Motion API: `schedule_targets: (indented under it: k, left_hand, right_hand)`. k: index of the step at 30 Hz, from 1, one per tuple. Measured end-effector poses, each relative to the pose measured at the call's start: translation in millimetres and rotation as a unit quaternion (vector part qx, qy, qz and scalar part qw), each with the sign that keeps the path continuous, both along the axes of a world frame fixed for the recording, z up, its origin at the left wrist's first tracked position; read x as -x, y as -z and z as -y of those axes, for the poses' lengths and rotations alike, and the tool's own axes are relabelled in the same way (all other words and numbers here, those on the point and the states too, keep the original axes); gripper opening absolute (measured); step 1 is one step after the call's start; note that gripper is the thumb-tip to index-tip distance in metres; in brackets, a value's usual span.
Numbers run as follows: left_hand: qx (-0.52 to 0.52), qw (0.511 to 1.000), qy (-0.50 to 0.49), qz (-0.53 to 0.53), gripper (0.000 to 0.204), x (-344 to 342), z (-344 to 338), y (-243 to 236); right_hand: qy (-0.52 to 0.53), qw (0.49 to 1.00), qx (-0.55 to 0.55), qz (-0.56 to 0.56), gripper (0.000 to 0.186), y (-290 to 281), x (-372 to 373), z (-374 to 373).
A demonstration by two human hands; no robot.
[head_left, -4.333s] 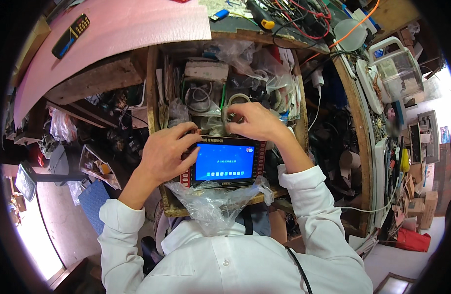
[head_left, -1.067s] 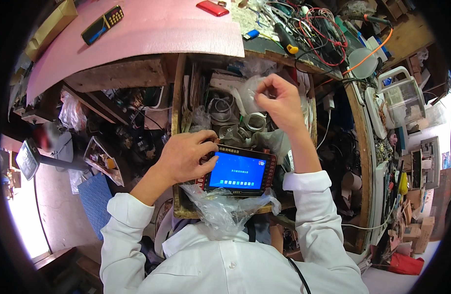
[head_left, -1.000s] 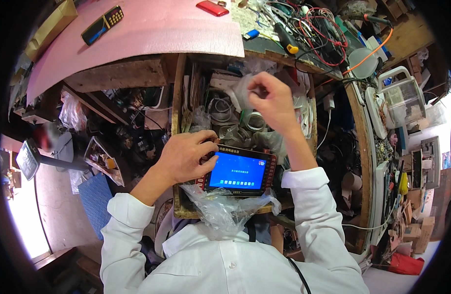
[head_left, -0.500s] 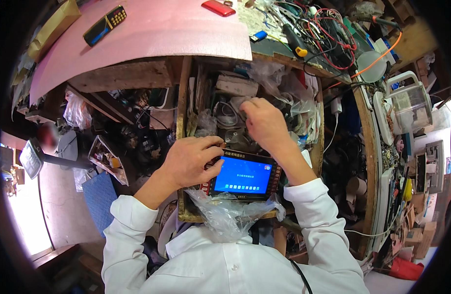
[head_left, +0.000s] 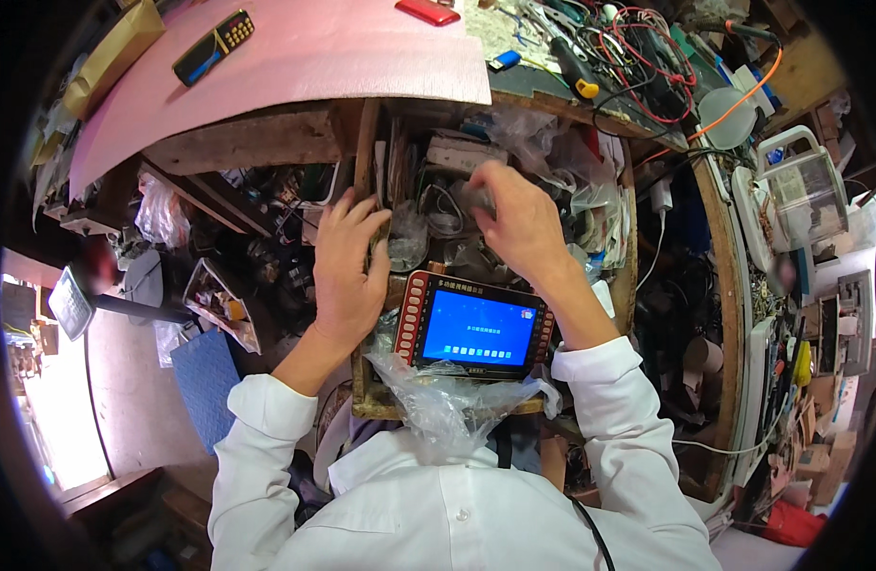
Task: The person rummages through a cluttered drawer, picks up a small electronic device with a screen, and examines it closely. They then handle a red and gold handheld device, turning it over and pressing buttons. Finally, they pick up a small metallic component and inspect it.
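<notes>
A portable video player (head_left: 479,326) with a lit blue screen and red button strips lies at the near end of an open wooden drawer (head_left: 627,228). Clear plastic wrap (head_left: 438,400) bunches along its lower edge. My left hand (head_left: 348,266) is over the drawer's left side wall, fingers stretched and thumb apart. Farther in, above the drawer's contents, my right hand (head_left: 519,219) has its fingers curled together. Something greyish and blurred shows at its fingertips; I cannot make out what. Beside it lie a coiled grey cable (head_left: 445,211) and a whitish box (head_left: 465,152).
Pink sheeting (head_left: 333,57) covers the bench beyond, bearing a black handset with gold keys (head_left: 213,48) and a red case (head_left: 428,11). Tangled red wires (head_left: 638,57) and a yellow-tipped screwdriver (head_left: 576,71) lie at the far right. A clear container (head_left: 802,195) stands right.
My left hand has moved off the player, left and away from me, to the drawer's side wall, uncovering the player's left buttons. My right hand stays over the drawer, fingers still curled.
</notes>
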State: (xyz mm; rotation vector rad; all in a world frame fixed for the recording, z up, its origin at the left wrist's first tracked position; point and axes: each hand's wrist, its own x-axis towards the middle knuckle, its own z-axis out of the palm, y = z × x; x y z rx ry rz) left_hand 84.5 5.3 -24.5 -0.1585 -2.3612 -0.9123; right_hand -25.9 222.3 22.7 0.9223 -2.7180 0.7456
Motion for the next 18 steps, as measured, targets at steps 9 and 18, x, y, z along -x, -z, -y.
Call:
schedule_targets:
  k: [9, 18]
  left_hand:
    - [0.191, 0.978, 0.052, 0.060, 0.034, 6, -3, -7]
    - [0.145, 0.986, 0.059, 0.048, 0.025, 6, -2, 1]
  right_hand:
    - [0.048, 0.985, 0.139, 0.086, 0.034, 24, 23, -20]
    - [0.045, 0.932, 0.255, 0.254, 0.039, 38, 47, -33]
